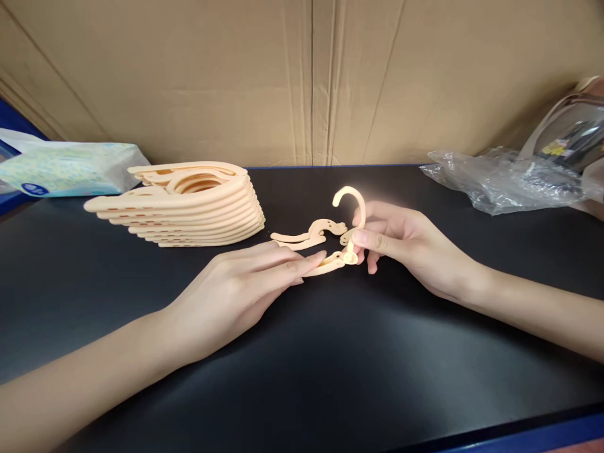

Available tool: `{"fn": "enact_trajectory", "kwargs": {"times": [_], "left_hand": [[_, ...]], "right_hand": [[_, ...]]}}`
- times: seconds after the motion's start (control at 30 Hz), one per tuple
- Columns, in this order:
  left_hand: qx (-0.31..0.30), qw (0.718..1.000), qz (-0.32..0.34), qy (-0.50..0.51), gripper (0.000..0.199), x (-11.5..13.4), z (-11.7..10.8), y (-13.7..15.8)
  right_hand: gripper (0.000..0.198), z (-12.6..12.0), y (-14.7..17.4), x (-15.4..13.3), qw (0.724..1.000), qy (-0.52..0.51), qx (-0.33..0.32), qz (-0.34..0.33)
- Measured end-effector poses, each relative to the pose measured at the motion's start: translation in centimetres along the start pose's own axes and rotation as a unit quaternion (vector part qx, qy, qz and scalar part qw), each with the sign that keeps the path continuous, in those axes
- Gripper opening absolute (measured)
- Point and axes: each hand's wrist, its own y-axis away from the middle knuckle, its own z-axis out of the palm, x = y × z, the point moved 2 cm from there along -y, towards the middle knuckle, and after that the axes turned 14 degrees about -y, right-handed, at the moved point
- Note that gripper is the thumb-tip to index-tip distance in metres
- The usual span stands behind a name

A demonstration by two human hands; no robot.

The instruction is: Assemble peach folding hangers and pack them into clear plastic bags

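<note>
At the far left edge a soft pack of tissues (66,167) lay against the cardboard wall (302,75). Just right of it, a stack of peach plastic hanger pieces (182,204) sat on the black tabletop (330,352), each piece nested on the next and fanned slightly toward the viewer. The left hand (240,292) lay low over the table right of the stack, palm down, fingers stretched out close together, their tips pressing on the flat arm piece (325,264) of a peach hanger. Behind those fingertips a second loose arm piece (309,236) rested on the table, apart from the stack. The right hand (408,242) met the left near the table's middle, thumb and forefinger pinched on the base of the hook piece (352,204), which stood upright with its curve open to the left; its foot touched the end of the arm piece. The other right fingers curled underneath. Farther right, crumpled clear plastic wrap (495,179) lay by the wall, with a shiny dark object (573,132) beyond it, too cropped to identify.
</note>
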Motion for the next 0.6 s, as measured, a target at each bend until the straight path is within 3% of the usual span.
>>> {"fn": "enact_trajectory", "kwargs": {"times": [0.6], "left_hand": [[-0.007, 1.0, -0.005, -0.021, 0.042, -0.02, 0.47, 0.12]], "right_hand": [[0.028, 0.17, -0.2, -0.11, 0.998, 0.055, 0.017, -0.028]]}}
